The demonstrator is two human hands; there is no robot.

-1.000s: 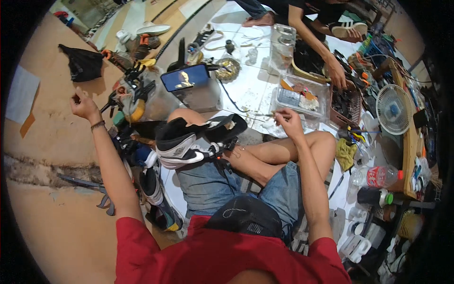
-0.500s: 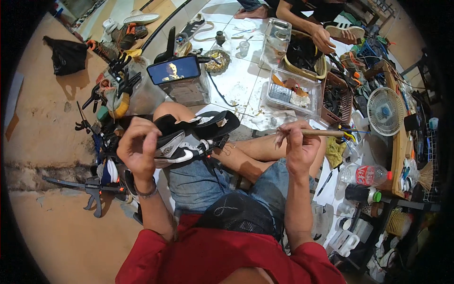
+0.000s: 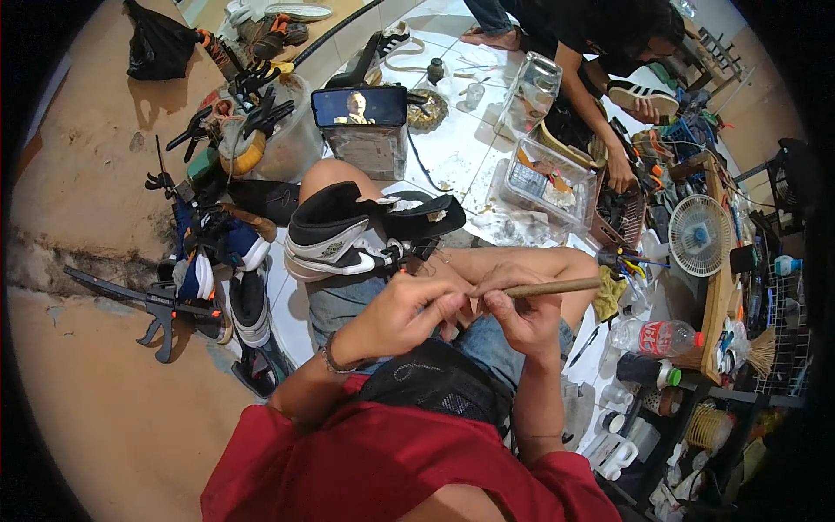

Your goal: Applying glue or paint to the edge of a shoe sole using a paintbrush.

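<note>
My right hand [image 3: 527,320] is closed around a slim brown wooden stick [image 3: 561,287], one end of which points to the right. Its other end is hidden among my fingers. My left hand [image 3: 402,315] meets it there, thumb and fingers pinched together; whatever lies between them is too small to make out. Just beyond my hands, a grey, black and white high-top sneaker [image 3: 323,228] lies across my lap, its black tongue [image 3: 430,217] folded out to the right. A small black clamp [image 3: 397,252] grips its front part.
A phone [image 3: 359,108] leans on a box ahead. Clear plastic containers [image 3: 548,187] and a brown basket [image 3: 619,228] stand far right, near a white fan [image 3: 700,235] and a bottle [image 3: 657,337]. Shoes [image 3: 250,309] and a bar clamp [image 3: 158,317] lie left. A co-worker's hand [image 3: 621,170] reaches into the basket.
My left hand has come down and right, from beside the sneaker to my right hand. My right hand has lowered slightly with the stick. The co-worker's hand has moved to the brown basket.
</note>
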